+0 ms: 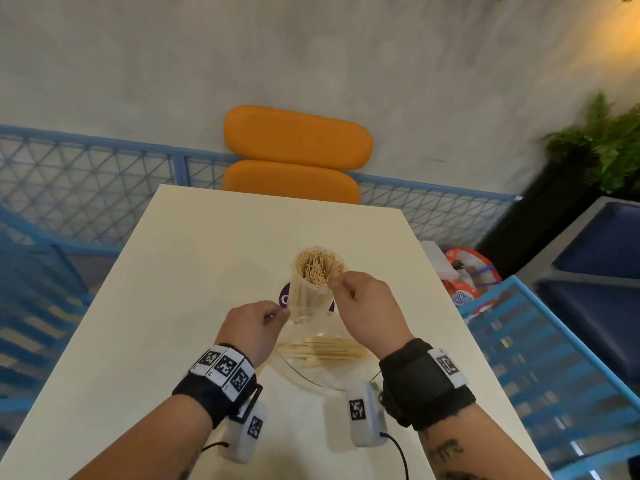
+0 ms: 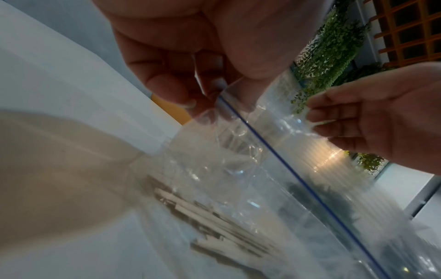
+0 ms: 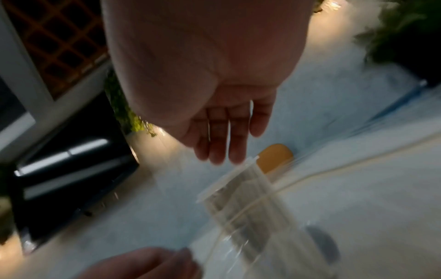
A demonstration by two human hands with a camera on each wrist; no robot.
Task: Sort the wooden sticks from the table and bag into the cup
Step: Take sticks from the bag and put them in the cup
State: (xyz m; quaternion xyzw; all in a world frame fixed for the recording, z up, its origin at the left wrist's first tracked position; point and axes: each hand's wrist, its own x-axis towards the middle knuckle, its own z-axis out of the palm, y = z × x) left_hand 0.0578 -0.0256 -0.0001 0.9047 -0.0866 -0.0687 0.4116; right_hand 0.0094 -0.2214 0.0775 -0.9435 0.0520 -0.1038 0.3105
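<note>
On the table (image 1: 194,258), clear cup (image 1: 313,284) crammed with pale wooden sticks (image 1: 317,266), left hand (image 1: 254,323) pinching bag (image 2: 238,169), right hand (image 1: 367,306) fingers straight, together.

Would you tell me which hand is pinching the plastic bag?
The left hand pinches the bag at its zip edge; the right hand hovers open by the cup.
</note>
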